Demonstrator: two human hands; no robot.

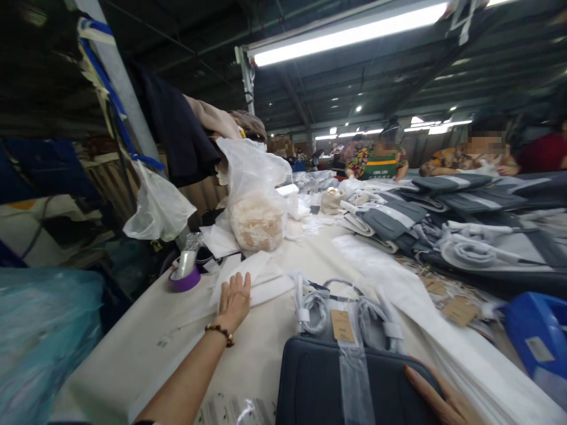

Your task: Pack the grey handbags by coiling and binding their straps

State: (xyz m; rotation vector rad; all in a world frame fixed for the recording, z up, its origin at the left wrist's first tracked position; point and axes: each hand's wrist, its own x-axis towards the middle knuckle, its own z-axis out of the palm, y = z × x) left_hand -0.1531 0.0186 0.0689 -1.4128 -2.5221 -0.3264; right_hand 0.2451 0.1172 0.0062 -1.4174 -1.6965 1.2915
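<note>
My left hand [234, 300], with a beaded bracelet at the wrist, reaches forward over loose white paper sheets [270, 289]. Its fingers are stretched out and slightly apart, resting on the sheets. A dark blue-grey handbag [310, 378] lies in front of me at the bottom of the view. Its wrapped handles and straps [315, 310] point away from me, a brown tag [342, 326] lies between them, and a clear plastic strip runs down its front. My right hand [436, 392] grips the bag's right edge, thumb on top; the other fingers are mostly hidden.
A purple tape roll [185, 280] and a filled clear plastic bag [259, 218] stand at the table's left side. White sheeting [411, 295] runs along the right, beside piled grey bags [482, 236] and a blue bin [538, 336]. Other people work across the table.
</note>
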